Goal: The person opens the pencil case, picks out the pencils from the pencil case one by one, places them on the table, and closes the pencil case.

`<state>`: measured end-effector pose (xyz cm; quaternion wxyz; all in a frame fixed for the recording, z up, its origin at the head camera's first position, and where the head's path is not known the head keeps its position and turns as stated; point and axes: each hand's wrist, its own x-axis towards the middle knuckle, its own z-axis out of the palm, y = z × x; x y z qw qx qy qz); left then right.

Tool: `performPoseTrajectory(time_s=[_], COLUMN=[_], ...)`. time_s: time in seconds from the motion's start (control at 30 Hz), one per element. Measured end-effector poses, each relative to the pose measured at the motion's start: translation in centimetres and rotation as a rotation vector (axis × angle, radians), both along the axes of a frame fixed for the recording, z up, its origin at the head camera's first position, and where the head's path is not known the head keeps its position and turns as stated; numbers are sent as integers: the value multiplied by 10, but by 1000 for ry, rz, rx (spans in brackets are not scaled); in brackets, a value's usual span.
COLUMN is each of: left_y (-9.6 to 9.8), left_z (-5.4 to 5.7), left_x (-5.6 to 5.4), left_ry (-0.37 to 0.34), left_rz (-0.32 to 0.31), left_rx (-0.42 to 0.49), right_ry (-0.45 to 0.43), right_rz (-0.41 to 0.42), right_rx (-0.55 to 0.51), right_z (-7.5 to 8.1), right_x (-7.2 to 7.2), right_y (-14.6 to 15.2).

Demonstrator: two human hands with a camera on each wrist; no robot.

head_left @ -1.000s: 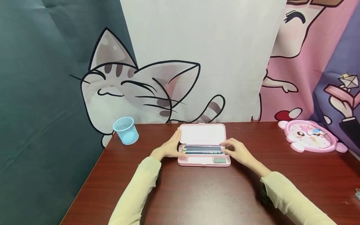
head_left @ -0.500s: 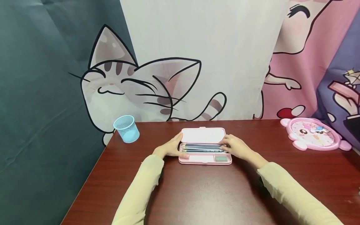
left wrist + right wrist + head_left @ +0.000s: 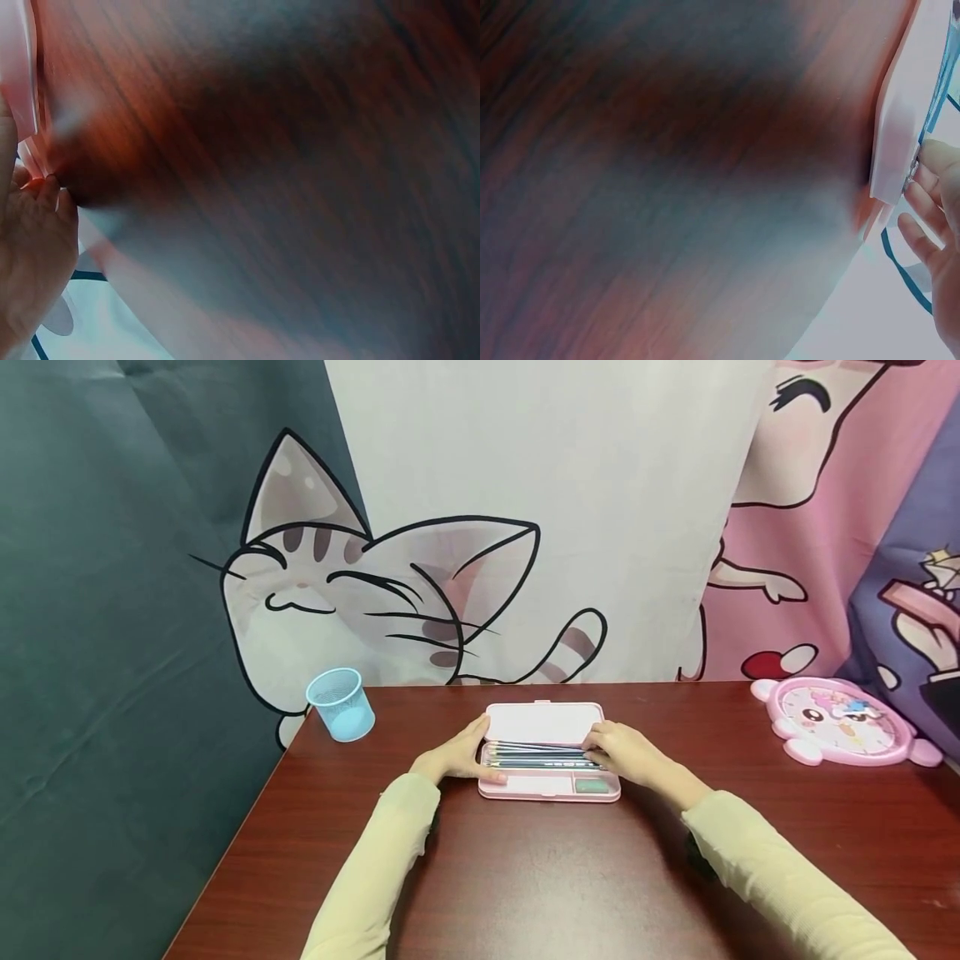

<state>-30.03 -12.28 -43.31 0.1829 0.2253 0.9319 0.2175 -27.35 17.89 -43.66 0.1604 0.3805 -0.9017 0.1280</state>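
Note:
A pink pencil case (image 3: pixel 549 795) lies open on the table, its white-lined lid (image 3: pixel 543 722) tilted back. Several dark pencils (image 3: pixel 536 755) lie lengthwise in its rear compartment; a green eraser (image 3: pixel 592 786) sits in the front right one. My left hand (image 3: pixel 459 757) holds the case's left end, thumb at the front and fingers at the back by the lid. With bent fingers, my right hand (image 3: pixel 628 752) pinches the pencils near their right ends, which it covers. In the right wrist view, fingertips (image 3: pixel 930 161) meet the case's rim beside blue pencils (image 3: pixel 939 90).
A light blue mesh pencil cup (image 3: pixel 342 706) stands at the table's back left. At the back right lies a pink animal-shaped clock (image 3: pixel 840 720). Behind the table's far edge hangs a cloth printed with a cartoon cat (image 3: pixel 300 593).
My right hand has shifted left from the case's right end, its fingers reaching further over the pencils. The lid appears lower than a second ago. My left hand keeps its place on the case.

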Motion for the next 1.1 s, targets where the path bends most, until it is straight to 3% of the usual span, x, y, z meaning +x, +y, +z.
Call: performPoseTrajectory(time_s=[0.2, 0.47, 0.83, 1.1], left_y=[3, 1, -1, 0], left_z=[0, -1, 2, 1], left_x=[1, 2, 2, 1], left_ry=[-15, -25, -43, -44], left_rz=[7, 26, 24, 24], left_rx=[-4, -9, 15, 13], right_ry=[-12, 60, 231, 238], right_rz=[-31, -84, -101, -134], right_rx=[5, -43, -163, -244], right_z=[0, 4, -4, -9], right_x=[3, 8, 15, 21], right_y=[6, 29, 96, 137])
